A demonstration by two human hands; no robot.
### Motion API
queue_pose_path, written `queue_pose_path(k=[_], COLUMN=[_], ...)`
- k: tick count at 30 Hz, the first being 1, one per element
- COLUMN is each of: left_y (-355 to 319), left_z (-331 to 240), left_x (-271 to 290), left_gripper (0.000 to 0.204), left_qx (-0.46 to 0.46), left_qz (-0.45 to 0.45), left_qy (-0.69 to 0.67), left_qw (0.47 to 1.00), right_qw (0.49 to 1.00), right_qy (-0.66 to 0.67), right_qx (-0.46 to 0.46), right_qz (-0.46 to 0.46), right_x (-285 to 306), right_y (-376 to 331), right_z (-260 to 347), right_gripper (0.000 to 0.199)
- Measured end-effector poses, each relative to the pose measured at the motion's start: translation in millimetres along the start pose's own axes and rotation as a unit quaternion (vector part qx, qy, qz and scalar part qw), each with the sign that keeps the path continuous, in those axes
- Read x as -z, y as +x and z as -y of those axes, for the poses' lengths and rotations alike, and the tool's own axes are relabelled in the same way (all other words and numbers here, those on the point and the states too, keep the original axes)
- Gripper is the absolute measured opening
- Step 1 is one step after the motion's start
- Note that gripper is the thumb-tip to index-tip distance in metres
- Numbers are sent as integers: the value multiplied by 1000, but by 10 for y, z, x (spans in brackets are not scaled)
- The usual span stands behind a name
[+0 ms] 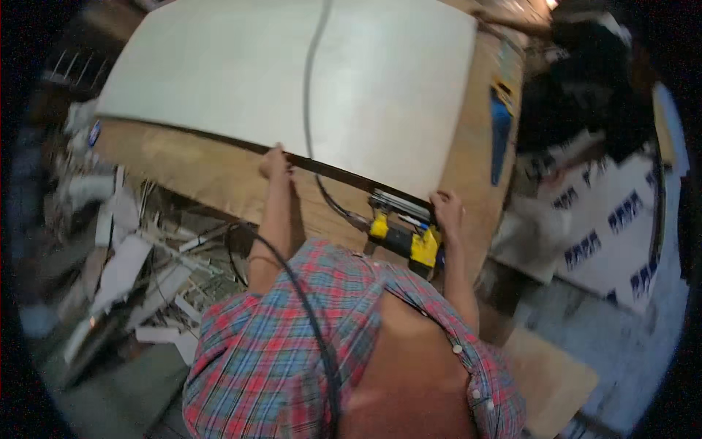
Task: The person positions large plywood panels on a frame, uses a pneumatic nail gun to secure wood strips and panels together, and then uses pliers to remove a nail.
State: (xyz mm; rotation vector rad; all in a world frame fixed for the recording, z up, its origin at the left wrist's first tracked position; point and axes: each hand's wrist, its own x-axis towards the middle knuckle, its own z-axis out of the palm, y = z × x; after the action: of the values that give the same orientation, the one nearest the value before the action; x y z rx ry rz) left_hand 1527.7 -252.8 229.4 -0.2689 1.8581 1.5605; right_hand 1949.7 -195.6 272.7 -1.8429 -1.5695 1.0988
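Observation:
A large white board (292,80) lies across the wooden worktable (183,155). Its near edge is pinched between the thumb and fingers of my left hand (276,162), left of the middle. My right hand (447,208) grips the board's near right corner. Just left of that hand, a yellow and black nail gun (401,235) rests at the table's near edge. A dark air hose (310,102) runs over the board down to the nail gun.
A handsaw with a blue blade (500,135) lies on the table's right side. White offcuts (124,271) litter the floor at left. Printed white sheeting (596,227) stands at right. At the far right corner, an arm-like shape (515,25) is blurred. A dark cable (296,282) crosses my shirt.

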Motion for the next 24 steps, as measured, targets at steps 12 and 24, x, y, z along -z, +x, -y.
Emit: queue_pose_path(k=[12,24], left_y=[-387,36], left_z=[-171,-18], left_x=[-202,-78], left_gripper=[30,26], left_qx=[-31,-87], left_qz=[-91,-85], left_qy=[50,142], left_qw=[994,982], right_qw=[999,999], right_qy=[21,38], right_qx=[-50,-31], right_qz=[6,11], right_x=[-36,-32], right_y=[151,159], right_z=[-196,-224], right_gripper=[33,30])
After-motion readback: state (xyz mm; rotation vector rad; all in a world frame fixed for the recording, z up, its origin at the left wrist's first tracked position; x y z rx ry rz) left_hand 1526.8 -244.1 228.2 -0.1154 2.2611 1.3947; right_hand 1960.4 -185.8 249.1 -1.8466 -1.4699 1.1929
